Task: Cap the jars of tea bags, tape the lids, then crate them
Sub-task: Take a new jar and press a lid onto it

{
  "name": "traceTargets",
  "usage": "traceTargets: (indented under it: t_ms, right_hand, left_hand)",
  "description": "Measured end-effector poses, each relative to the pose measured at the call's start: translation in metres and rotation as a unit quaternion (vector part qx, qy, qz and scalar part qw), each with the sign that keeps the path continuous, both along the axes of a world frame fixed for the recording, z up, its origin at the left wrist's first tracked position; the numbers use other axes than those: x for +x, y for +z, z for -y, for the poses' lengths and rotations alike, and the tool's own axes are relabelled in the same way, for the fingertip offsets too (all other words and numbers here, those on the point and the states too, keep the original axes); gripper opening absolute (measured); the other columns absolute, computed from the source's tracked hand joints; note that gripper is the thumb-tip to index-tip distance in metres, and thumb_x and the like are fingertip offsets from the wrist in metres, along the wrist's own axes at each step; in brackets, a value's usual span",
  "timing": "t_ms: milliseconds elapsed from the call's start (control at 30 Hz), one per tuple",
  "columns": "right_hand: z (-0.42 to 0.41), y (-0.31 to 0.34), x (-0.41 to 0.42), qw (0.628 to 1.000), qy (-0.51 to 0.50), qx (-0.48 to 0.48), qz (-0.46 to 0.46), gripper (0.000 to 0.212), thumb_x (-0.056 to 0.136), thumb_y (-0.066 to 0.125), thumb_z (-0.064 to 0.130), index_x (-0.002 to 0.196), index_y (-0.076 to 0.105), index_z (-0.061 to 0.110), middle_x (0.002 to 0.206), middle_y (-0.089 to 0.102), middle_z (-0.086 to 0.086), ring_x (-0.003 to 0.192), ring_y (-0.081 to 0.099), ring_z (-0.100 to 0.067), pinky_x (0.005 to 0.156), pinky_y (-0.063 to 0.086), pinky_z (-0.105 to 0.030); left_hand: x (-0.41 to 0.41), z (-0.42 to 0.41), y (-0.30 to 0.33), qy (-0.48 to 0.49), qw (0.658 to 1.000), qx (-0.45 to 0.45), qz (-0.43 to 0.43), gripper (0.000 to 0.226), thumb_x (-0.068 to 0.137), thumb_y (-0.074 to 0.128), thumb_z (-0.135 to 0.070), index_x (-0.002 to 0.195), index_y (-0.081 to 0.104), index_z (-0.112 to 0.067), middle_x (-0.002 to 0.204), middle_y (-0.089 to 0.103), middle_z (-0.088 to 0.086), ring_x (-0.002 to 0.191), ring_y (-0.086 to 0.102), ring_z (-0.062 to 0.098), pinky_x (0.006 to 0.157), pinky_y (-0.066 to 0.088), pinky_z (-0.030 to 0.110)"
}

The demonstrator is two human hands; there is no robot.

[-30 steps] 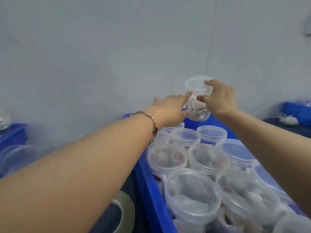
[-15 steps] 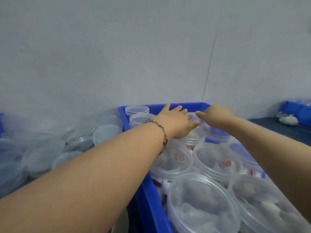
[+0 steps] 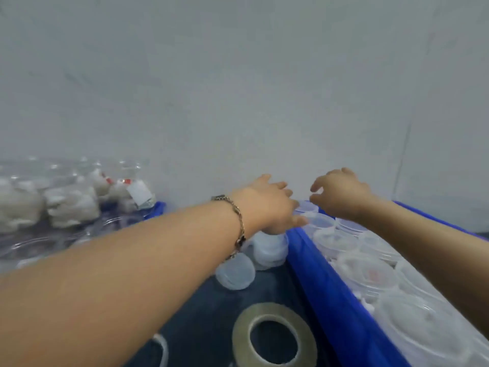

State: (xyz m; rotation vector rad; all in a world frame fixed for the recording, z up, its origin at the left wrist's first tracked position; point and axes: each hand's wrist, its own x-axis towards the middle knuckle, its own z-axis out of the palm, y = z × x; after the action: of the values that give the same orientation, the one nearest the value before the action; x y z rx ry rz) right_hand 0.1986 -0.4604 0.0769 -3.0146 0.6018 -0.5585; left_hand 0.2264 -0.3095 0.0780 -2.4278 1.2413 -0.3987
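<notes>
A blue crate point(image 3: 330, 295) on the right holds several capped clear jars of tea bags point(image 3: 370, 274). My left hand point(image 3: 267, 205) with a bracelet reaches over the crate's far left corner, fingers spread and holding nothing. My right hand point(image 3: 341, 194) hovers above the far jars, fingers loosely curled and empty. A roll of clear tape point(image 3: 275, 337) lies flat on the dark table near me. A stack of clear lids point(image 3: 270, 249) and a single lid point(image 3: 235, 271) sit just left of the crate.
At the far left, uncapped jars of tea bags point(image 3: 71, 197) stand in another blue crate point(image 3: 158, 207). More clear lids point(image 3: 31, 247) lie in front of them. A grey wall closes the back.
A second ago both hands held a capped jar in the air. They lowered it into the far end of the crate and let go; the view has swung left.
</notes>
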Motion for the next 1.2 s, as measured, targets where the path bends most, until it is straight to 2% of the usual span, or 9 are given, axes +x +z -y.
traceTargets:
  t_ms: [300,500,567,633,733,900,1000,1100,1200]
  right_hand:
    - [-0.155,0.022,0.040,0.990,0.136,-0.005,0.036,0.037,0.089,0.052,0.033,0.127,0.053,0.032,0.142,0.039,-0.003,0.140,0.016,-0.026,0.107,0.024,-0.054]
    - [-0.235,0.015,0.079,0.978,0.203,0.033,0.019,0.048,0.087,0.052,0.027,0.135,0.043,0.025,0.140,0.042,-0.002,0.141,0.016,-0.020,0.104,0.025,-0.052]
    - [-0.260,0.008,0.096,0.973,0.220,0.073,0.013,0.050,0.086,0.053,0.023,0.134,0.040,0.019,0.134,0.045,-0.006,0.134,0.029,-0.023,0.101,0.030,-0.045]
    - [-0.283,0.001,0.115,0.960,0.239,0.143,-0.002,0.055,0.084,0.056,0.023,0.135,0.038,0.014,0.131,0.045,-0.012,0.123,0.041,-0.028,0.102,0.036,-0.042]
    - [-0.310,-0.014,0.140,0.923,0.273,0.271,-0.023,0.059,0.084,0.060,0.019,0.136,0.037,0.007,0.125,0.050,-0.011,0.113,0.051,-0.028,0.097,0.043,-0.037]
    - [-0.343,-0.034,0.177,0.854,0.311,0.413,-0.060,0.029,0.084,0.055,0.003,0.112,0.050,0.011,0.086,0.050,-0.004,0.066,0.048,-0.012,0.053,0.045,-0.019]
    - [-0.356,-0.044,0.198,0.806,0.317,0.497,-0.053,0.030,0.084,0.049,-0.002,0.104,0.044,0.020,0.107,0.047,-0.012,0.068,0.045,-0.013,0.059,0.044,-0.022]
    - [-0.369,-0.048,0.207,0.780,0.333,0.528,-0.047,0.045,0.084,0.042,0.001,0.114,0.040,0.034,0.112,0.048,-0.009,0.083,0.041,-0.018,0.070,0.039,-0.031]
    - [-0.370,-0.048,0.199,0.777,0.334,0.531,-0.046,0.043,0.085,0.039,0.003,0.104,0.026,0.039,0.093,0.039,0.002,0.077,0.036,-0.017,0.069,0.039,-0.032]
  left_hand:
    - [0.025,-0.179,0.036,0.173,0.984,0.022,0.043,0.060,0.097,0.018,-0.058,0.147,0.029,-0.027,0.155,0.025,0.001,0.145,0.014,0.019,0.116,0.006,0.047]
    - [0.058,-0.273,0.033,0.283,0.955,-0.086,0.037,0.069,0.093,0.036,-0.060,0.144,0.032,-0.014,0.147,0.037,0.009,0.136,0.031,0.026,0.111,0.023,0.040]
    - [0.072,-0.290,0.019,0.320,0.926,-0.200,-0.015,0.071,0.092,0.048,-0.051,0.143,0.028,-0.006,0.145,0.038,0.014,0.131,0.039,0.030,0.103,0.033,0.037]
    - [0.087,-0.298,0.002,0.368,0.860,-0.339,-0.096,0.071,0.090,0.057,-0.038,0.142,0.027,-0.001,0.141,0.041,0.017,0.120,0.048,0.031,0.086,0.042,0.033]
    - [0.110,-0.298,-0.025,0.398,0.785,-0.442,-0.173,0.055,0.084,0.066,-0.029,0.128,0.048,-0.001,0.125,0.054,0.014,0.092,0.053,0.022,0.058,0.038,0.023]
    - [0.142,-0.299,-0.046,0.377,0.723,-0.534,-0.222,0.037,0.082,0.065,-0.022,0.114,0.062,-0.004,0.117,0.063,0.013,0.099,0.061,0.024,0.072,0.047,0.029]
    - [0.154,-0.298,-0.048,0.406,0.700,-0.554,-0.197,0.062,0.078,0.071,-0.017,0.133,0.047,-0.001,0.124,0.059,0.015,0.105,0.062,0.025,0.079,0.051,0.031]
    - [0.161,-0.298,-0.055,0.428,0.673,-0.583,-0.157,0.103,0.078,0.073,-0.022,0.148,0.002,0.005,0.131,0.055,0.014,0.113,0.057,0.024,0.070,0.042,0.026]
    - [0.163,-0.298,-0.060,0.425,0.651,-0.616,-0.129,0.089,0.081,0.067,-0.028,0.147,0.017,0.001,0.121,0.059,0.015,0.099,0.060,0.027,0.062,0.040,0.027]
